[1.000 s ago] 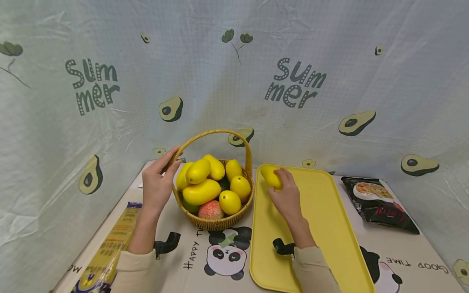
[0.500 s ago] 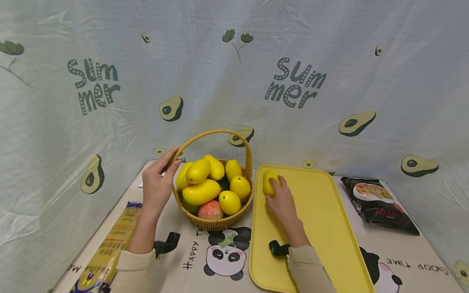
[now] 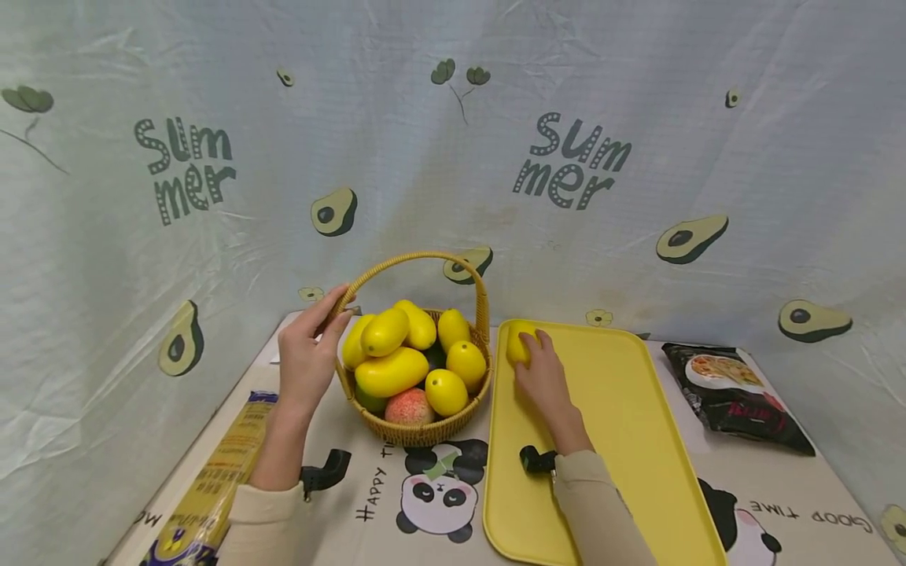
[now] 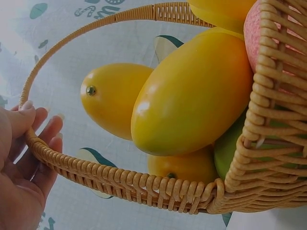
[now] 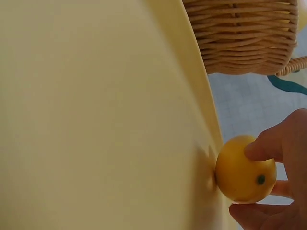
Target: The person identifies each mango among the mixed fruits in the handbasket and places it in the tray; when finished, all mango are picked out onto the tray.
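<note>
Right grip (image 3: 545, 379) is pinching a yellow fruit (image 3: 519, 338) | left grip (image 3: 309, 358) is holding the basket handle (image 3: 418, 255) at its 9 o'clock side | fruit is sitting at right grip's 11 o'clock, at tray's (image 3: 623, 424) 11 o'clock corner

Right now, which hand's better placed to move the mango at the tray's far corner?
Likely the right hand: it grips that mango; the left hand holds the handle of the wicker basket.
</note>
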`<control>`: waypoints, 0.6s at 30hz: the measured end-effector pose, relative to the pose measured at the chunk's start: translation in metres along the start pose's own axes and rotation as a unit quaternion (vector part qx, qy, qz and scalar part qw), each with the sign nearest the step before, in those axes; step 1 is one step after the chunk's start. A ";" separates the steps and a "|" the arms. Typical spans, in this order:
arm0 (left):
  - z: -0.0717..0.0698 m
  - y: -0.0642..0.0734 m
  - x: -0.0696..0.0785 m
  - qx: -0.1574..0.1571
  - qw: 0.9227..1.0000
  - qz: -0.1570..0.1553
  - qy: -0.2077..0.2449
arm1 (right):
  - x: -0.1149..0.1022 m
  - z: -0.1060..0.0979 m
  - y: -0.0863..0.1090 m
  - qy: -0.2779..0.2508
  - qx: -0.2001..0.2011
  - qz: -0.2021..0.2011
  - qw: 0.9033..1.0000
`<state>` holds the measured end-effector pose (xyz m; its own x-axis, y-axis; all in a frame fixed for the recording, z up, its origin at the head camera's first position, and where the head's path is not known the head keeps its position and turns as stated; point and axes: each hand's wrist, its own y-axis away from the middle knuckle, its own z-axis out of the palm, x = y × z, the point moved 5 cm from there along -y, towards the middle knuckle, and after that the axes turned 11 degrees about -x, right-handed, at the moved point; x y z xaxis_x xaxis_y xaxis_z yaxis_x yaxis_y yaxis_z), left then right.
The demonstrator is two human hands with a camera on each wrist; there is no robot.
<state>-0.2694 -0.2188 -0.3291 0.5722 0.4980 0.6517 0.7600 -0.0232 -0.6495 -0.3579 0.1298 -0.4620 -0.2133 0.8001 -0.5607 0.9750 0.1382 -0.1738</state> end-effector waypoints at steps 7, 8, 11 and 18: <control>0.001 -0.001 -0.001 0.002 1.000 0.002 -0.005 | 0.003 -0.001 -0.002 -0.015 -0.009 0.001 1.000; 0.001 -0.001 -0.002 0.002 1.000 0.001 -0.006 | 0.003 -0.001 -0.002 -0.015 -0.011 0.002 1.000; 0.000 -0.001 -0.001 0.002 1.000 0.003 -0.008 | 0.003 -0.003 -0.001 -0.012 -0.013 0.008 1.000; -0.001 -0.001 0.000 0.002 1.000 0.007 -0.013 | -0.005 -0.011 0.002 0.009 -0.004 0.013 1.000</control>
<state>-0.2695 -0.2192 -0.3282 0.5737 0.5203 0.6326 0.7514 -0.0268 -0.6593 -0.3544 0.1329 -0.4510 -0.1866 0.8143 -0.5497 0.9807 0.1213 -0.1532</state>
